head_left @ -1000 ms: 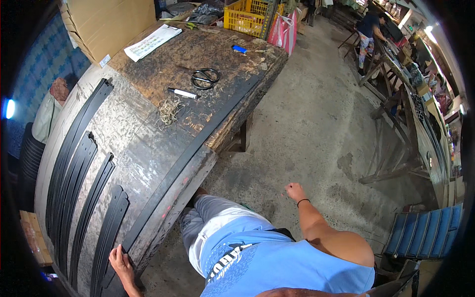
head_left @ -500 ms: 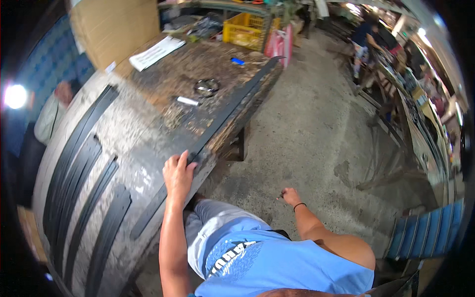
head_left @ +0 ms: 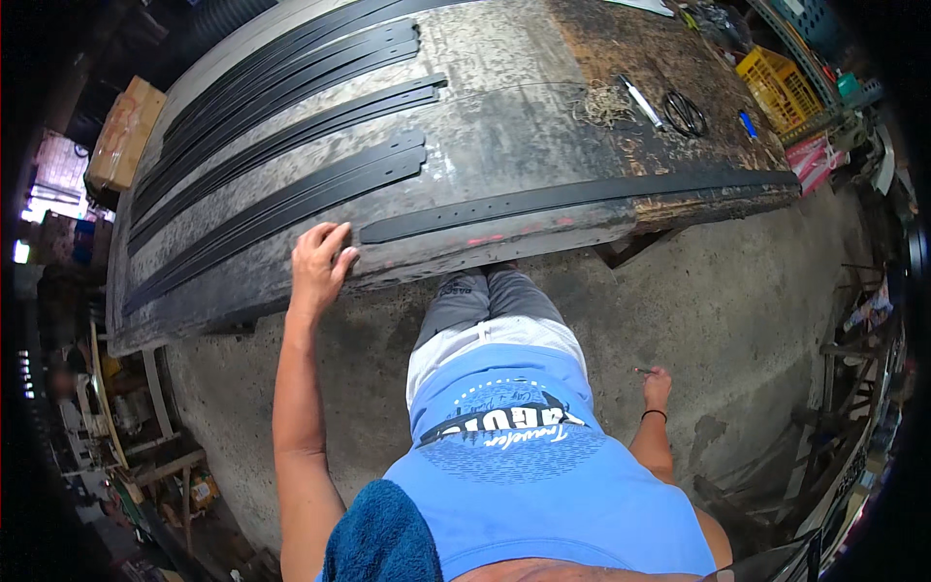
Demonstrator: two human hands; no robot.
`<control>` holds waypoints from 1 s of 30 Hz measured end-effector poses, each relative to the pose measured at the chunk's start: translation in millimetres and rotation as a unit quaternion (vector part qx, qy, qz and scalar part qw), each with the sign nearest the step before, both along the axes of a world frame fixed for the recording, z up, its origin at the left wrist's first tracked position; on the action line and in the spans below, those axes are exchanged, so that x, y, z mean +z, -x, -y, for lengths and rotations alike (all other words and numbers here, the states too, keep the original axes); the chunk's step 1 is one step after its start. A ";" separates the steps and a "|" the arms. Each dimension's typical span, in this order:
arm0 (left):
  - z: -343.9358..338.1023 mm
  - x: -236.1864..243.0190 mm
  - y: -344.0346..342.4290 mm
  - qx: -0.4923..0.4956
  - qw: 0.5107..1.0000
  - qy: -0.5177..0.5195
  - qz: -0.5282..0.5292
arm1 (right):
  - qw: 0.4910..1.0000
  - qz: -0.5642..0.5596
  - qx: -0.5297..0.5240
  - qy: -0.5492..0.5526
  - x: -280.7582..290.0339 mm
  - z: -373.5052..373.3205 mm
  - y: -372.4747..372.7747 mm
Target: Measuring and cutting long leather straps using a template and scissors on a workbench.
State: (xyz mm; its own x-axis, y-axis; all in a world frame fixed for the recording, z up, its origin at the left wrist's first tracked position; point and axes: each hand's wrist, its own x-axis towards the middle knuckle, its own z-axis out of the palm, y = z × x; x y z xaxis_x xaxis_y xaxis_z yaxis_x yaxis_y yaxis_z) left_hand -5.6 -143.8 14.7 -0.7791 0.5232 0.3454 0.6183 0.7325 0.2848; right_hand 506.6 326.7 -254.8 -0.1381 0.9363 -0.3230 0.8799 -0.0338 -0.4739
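A long black strap (head_left: 543, 200), a leather belt by its look, lies along the table's near edge. Its rounded end has a row of holes. Just left of that end my left hand (head_left: 323, 264) rests at the table edge, empty, fingers bent and thumb apart. My right hand (head_left: 658, 384) hangs over the floor on the right, fingers closed around a small thin stick-like thing (head_left: 642, 370) whose kind I cannot make out. More black straps lie in groups on the left of the table (head_left: 504, 126), among them a near group (head_left: 291, 218).
On the table's right part are a white pen-like tool (head_left: 641, 102), a dark coiled ring (head_left: 686, 113), tangled string (head_left: 603, 107) and a blue object (head_left: 748, 124). A yellow crate (head_left: 779, 89) stands at far right. A cardboard box (head_left: 127, 134) is at far left.
My view has swung left, so the table now lies across in front of me. My left hand has moved off the strap to beside its rounded end. The right hand still holds its thin thing.
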 end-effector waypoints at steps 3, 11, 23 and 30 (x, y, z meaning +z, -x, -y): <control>-15.5 -13.4 6.1 -0.060 0.997 -0.033 -0.021 | 0.993 -0.020 0.092 -0.076 12.1 -11.3 24.1; -96.2 -20.2 -13.3 -0.092 0.992 -0.075 -0.046 | 0.951 -0.207 -0.216 0.071 81.3 -1.8 39.2; -127.1 -15.6 -10.3 -0.119 0.979 -0.166 0.008 | 0.817 -0.566 0.003 -0.108 281.2 -25.4 210.7; -138.8 -35.2 -15.4 -0.051 0.990 -0.090 -0.092 | 0.696 -0.680 0.220 0.072 275.4 88.5 375.9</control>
State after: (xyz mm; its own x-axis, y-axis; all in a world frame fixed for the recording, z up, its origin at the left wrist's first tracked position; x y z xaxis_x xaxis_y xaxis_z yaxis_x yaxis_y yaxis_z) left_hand 9.8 -5.0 -20.5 -0.6406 0.5131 0.5712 0.7401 0.6108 0.2814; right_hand 130.7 238.3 20.7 -0.6707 0.6788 0.2991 -0.4374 -0.0362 -0.8985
